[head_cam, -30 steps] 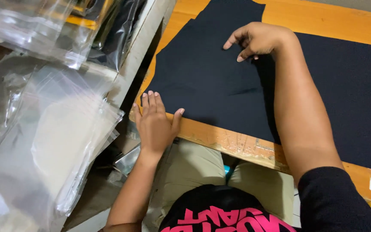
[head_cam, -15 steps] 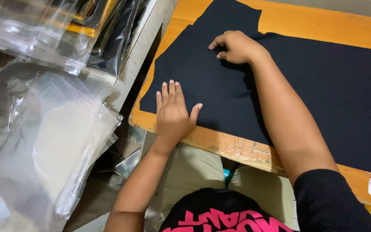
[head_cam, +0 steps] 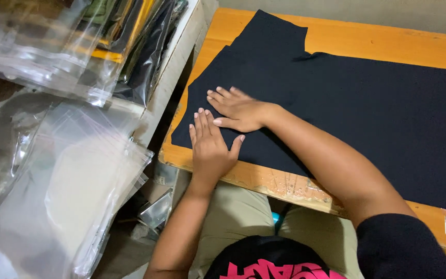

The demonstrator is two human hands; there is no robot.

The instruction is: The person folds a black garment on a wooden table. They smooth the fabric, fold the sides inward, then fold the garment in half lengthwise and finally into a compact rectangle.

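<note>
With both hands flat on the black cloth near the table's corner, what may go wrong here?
1. The black cloth reaches the wooden table edge by the left hand; a push might slide it off.
2. The right hand presses close beside the left, so cloth between them may wrinkle.
3. The clear plastic bags lean loosely beside the table and might slip.

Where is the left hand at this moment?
In the head view, the left hand lies flat, palm down, on the near left corner of the black cloth on the wooden table, just in front of the right hand.
</note>
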